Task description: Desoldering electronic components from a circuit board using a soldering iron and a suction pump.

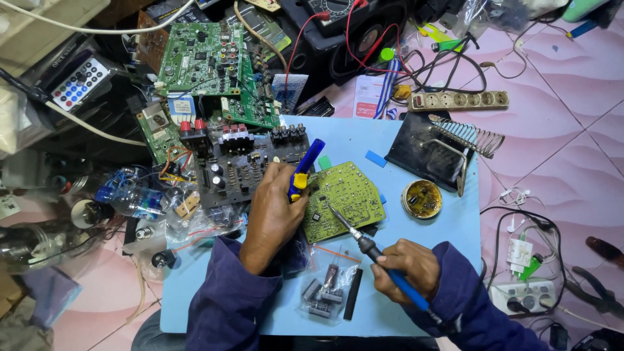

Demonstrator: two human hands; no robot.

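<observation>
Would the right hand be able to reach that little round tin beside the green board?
Probably yes: the right hand holds a soldering iron, and bare blue table lies between it and the tin.

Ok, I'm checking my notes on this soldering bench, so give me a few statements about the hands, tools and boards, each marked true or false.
1. The right hand holds a soldering iron with its tip on the yellow-green circuit board. True.
2. The left hand is empty. False: it grips a blue and yellow desoldering pump at the board's edge.
3. The spring-coil iron stand has the iron resting in it. False: the coil is empty; the iron is in the hand.
4. A small round tin sits on the blue table, right of the board. True.
5. A clear bag of components lies between the two forearms. True.
</observation>
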